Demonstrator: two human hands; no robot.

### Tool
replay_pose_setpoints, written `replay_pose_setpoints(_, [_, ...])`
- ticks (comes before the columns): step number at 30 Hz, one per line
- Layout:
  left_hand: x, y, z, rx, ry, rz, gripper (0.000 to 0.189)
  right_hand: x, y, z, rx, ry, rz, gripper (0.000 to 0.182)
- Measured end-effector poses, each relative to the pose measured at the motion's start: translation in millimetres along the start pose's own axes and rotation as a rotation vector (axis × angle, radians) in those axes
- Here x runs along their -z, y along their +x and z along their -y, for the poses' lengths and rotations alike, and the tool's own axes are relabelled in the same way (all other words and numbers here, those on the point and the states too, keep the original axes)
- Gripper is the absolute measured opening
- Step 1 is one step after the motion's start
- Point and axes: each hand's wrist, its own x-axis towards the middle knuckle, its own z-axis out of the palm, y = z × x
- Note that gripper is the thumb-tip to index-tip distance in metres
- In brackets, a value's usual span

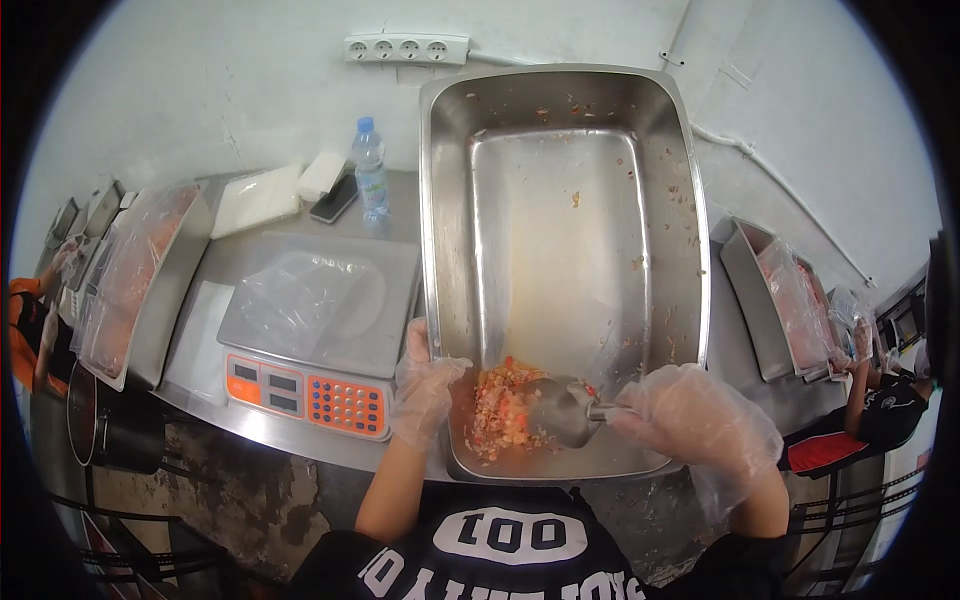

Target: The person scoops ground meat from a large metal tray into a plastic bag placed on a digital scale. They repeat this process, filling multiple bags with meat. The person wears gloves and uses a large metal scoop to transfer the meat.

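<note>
A deep stainless steel pan [566, 225] stands before me, its walls spotted with food scraps. Chopped food mixture [506, 412], orange, red and pale, lies in its near left corner. My right hand [694, 420], in a clear plastic glove, grips the handle of a metal scoop [564, 411], whose bowl touches the mixture. My left hand [427, 390], gloved too, is closed on the pan's left rim near that corner. Left of the pan sits a digital scale [315, 322] with a clear plastic bag [300, 296] on its platform.
A water bottle [370, 172], a smartphone [334, 198] and a stack of plastic bags [259, 199] stand or lie behind the scale. Plastic-covered food tubs are at left [150, 277] and right [784, 300]. People work at the far left [37, 330] and far right [877, 412].
</note>
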Motion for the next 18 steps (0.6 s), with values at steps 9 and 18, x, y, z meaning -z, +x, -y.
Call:
replay_pose_setpoints(9, [3.5, 4.1, -1.0, 0.034, -0.041, 0.054, 0.045, -27.1, 4.5, -10.0, -0.145, 0.429, 0.172, 0.032])
replay_pose_setpoints(18, [8.6, 5.8, -2.1, 0.039, -0.027, 0.062, 0.047, -54.0, 29.0, -26.8, -0.011, 0.241, 0.136, 0.032])
